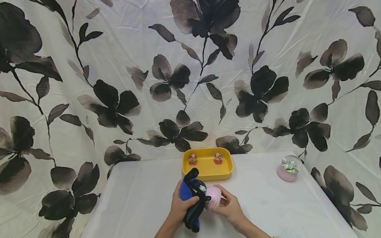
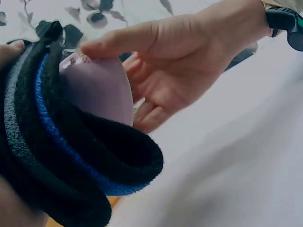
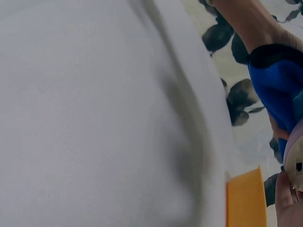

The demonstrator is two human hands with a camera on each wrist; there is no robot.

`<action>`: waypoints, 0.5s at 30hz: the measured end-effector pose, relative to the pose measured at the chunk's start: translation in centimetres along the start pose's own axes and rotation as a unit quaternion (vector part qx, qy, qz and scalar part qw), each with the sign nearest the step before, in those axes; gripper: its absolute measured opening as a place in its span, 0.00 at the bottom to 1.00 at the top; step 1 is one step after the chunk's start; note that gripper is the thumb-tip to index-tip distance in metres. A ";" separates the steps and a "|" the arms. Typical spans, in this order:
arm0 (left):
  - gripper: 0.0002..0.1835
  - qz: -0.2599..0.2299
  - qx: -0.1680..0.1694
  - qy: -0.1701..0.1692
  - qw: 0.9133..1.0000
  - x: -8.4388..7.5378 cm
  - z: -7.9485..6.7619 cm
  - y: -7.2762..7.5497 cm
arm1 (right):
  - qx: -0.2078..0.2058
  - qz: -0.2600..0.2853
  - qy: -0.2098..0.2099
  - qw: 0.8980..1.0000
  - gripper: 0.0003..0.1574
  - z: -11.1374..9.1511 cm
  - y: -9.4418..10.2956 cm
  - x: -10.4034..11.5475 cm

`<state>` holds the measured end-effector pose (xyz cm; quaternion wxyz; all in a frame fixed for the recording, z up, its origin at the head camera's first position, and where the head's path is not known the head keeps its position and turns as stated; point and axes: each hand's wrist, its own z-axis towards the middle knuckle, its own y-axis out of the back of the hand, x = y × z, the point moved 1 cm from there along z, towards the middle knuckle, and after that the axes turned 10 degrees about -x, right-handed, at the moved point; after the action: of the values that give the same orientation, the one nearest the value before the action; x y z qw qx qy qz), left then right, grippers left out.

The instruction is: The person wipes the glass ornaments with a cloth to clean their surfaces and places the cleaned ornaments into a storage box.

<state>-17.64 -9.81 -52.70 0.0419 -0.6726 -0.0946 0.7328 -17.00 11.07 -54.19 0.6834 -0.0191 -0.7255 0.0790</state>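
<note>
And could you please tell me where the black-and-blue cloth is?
In the head view, the cloth is low near the middle, held in the left hand against the globe in the right hand, in front of the yellow tray.

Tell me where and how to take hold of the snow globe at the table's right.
Take the snow globe by its pink base, probably from the near side: the base stands low, with nothing in front of it, while the clear dome above is round and could slip. The right grip is nearer, though it holds another pink base.
</note>
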 end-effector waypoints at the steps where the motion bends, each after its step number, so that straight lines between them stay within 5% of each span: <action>1: 0.40 0.002 -0.004 0.003 1.000 0.1 0.0 0.0 | -0.005 -0.014 0.013 1.000 0.50 -0.1 0.0 0.0; 5: 0.39 0.013 -0.012 0.008 1.000 0.3 -0.1 0.1 | -0.017 -0.072 0.103 0.992 0.51 -0.3 0.1 0.0; 8: 0.39 0.027 -0.019 0.008 0.999 0.4 -0.1 0.1 | -0.011 -0.141 0.208 0.968 0.51 -0.1 0.2 0.5; 11: 0.38 0.042 -0.026 0.009 0.999 0.4 0.0 0.3 | 0.011 -0.246 0.329 0.912 0.51 0.5 0.5 1.3; 15: 0.38 0.068 -0.010 0.016 0.998 0.4 0.1 0.6 | 0.058 -0.365 0.476 0.798 0.52 1.3 1.0 2.7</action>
<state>-17.74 -10.32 -53.25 -0.0131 -0.6892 -0.0552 0.7223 -18.56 12.33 -51.74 0.9207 0.2513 -0.2559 -0.1537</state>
